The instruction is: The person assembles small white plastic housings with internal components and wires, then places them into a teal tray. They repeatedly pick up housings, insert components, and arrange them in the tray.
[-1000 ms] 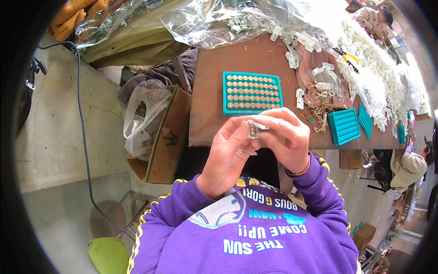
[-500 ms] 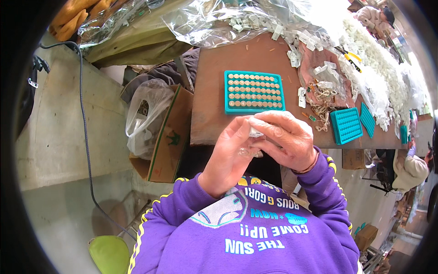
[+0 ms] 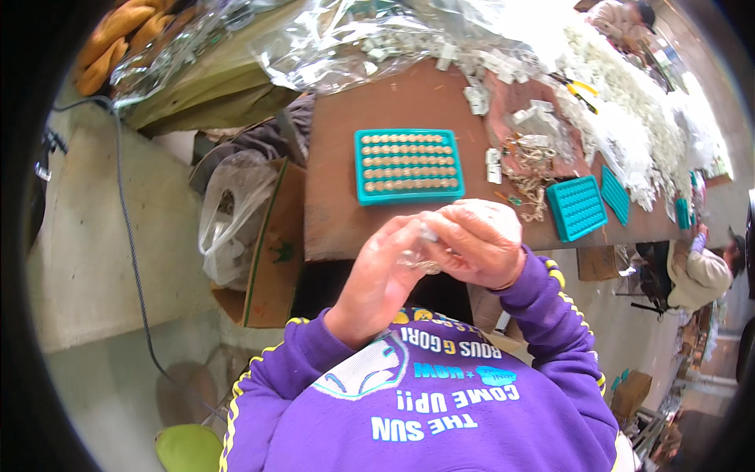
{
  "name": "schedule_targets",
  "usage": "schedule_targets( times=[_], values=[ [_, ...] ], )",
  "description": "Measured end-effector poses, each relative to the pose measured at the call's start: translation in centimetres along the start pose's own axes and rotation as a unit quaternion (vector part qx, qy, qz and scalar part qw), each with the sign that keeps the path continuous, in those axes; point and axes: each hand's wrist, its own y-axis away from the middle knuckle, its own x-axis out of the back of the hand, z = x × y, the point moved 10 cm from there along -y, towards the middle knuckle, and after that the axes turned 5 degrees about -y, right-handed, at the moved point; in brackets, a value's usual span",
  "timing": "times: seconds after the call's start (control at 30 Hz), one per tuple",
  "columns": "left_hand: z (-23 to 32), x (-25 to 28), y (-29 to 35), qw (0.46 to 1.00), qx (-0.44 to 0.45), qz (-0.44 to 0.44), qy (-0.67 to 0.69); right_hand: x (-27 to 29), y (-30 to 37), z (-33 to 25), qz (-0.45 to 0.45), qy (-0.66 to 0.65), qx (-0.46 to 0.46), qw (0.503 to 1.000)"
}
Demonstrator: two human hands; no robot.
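Just in front of the table's near edge, both hands meet at chest height. My left hand (image 3: 379, 274) is closed, its thumb and fingertips pinching a small whitish plastic piece (image 3: 429, 234). My right hand (image 3: 481, 242) has its fingers curled together on the same piece from the other side. Below the fingertips a bit of clear, shiny material (image 3: 417, 262) shows between the palms; its kind is too small to tell. Beyond the hands lies a teal tray (image 3: 410, 198) on the brown table (image 3: 334, 157). Rows of round, coin-like tan discs (image 3: 409, 161) fill it.
To the right lie teal trays (image 3: 576, 208), tangled beige cords (image 3: 528, 177) and a pink cloth (image 3: 503, 102). Yellow-handled pliers (image 3: 578, 93) rest by a heap of white plastic parts (image 3: 621, 102). An open carton (image 3: 271, 259) with a plastic bag (image 3: 236, 224) stands left. Other people work at far right.
The view has shifted, so the table and tray appear farther left. My hands stay together on the small piece, slightly farther right relative to the tray.
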Motion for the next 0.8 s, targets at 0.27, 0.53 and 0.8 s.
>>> schedule_targets(
  times=[0.27,0.53,0.8],
  values=[
    [-0.8,0.9,-0.9,1.0,0.018,0.022,0.013,3.2,2.4,3.5,0.002,-0.011,-0.185,0.983],
    [-0.9,1.3,-2.2,0.999,-0.006,-0.02,-0.035,10.1,5.5,13.8,0.042,0.189,-0.325,0.926],
    [-0.9,1.2,-3.0,0.998,-0.008,-0.05,-0.043,8.6,3.5,17.2,-0.044,0.138,-0.31,0.94]
  ],
)
